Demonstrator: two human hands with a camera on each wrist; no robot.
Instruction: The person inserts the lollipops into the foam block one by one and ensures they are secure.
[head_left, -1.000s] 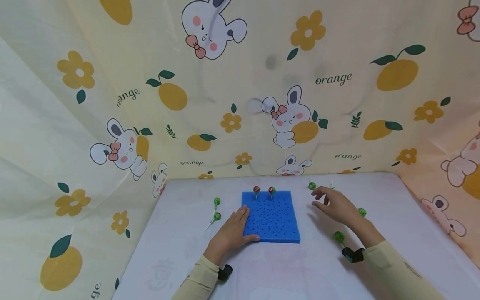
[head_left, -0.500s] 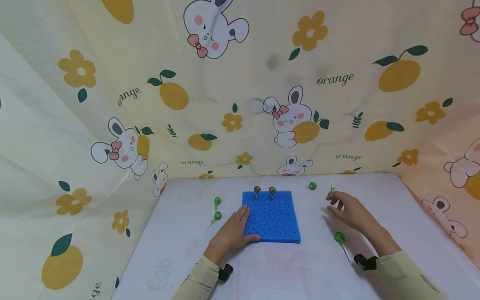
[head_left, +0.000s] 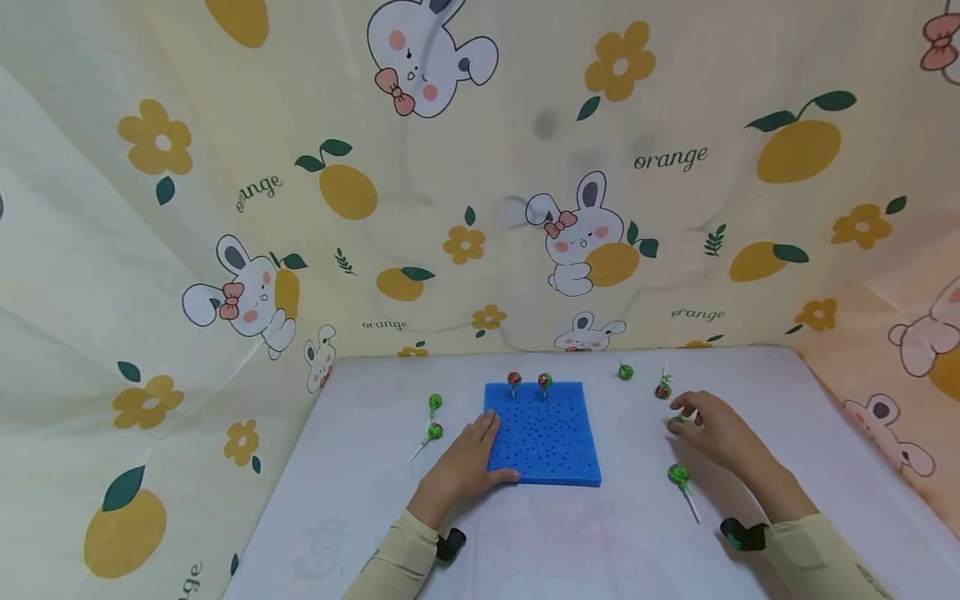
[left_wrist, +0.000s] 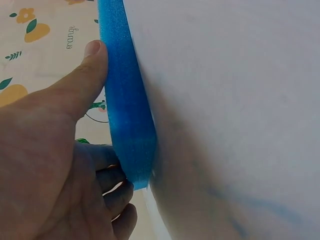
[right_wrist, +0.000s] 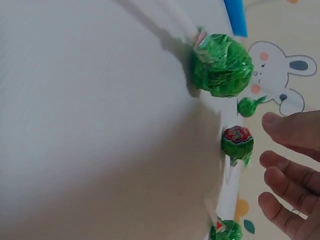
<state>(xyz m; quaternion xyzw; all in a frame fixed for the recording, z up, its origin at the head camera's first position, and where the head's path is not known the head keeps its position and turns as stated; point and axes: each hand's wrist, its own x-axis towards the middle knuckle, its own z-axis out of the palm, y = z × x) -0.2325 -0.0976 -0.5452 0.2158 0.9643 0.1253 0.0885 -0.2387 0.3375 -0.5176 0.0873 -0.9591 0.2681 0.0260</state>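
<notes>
My left hand [head_left: 461, 462] rests at the left edge of a blue foam block [head_left: 543, 437] dotted with small holes, its thumb along the front edge. Two lollipops, one of them a red-topped lollipop [head_left: 513, 380], stand upright at the block's far edge. Over the table on the right hovers my right hand [head_left: 712, 429], thumb and fingers parted. Just ahead of its fingertips is a green and red lollipop [right_wrist: 238, 143], mostly hidden by the hand in the head view. Nearer lies a green-wrapped lollipop [head_left: 678, 475], large in the right wrist view.
Left of the block lie two lollipops, the nearer lollipop [head_left: 434, 432] with its stick toward me. Farther back on the right are a green lollipop [head_left: 626, 372] and a red-green lollipop [head_left: 663, 389]. A patterned cloth [head_left: 450, 167] hangs behind the white table [head_left: 570, 542].
My right hand has moved right and toward me, away from the far lollipops, uncovering the red-green one and the near one's stick. My left hand stays on the foam block.
</notes>
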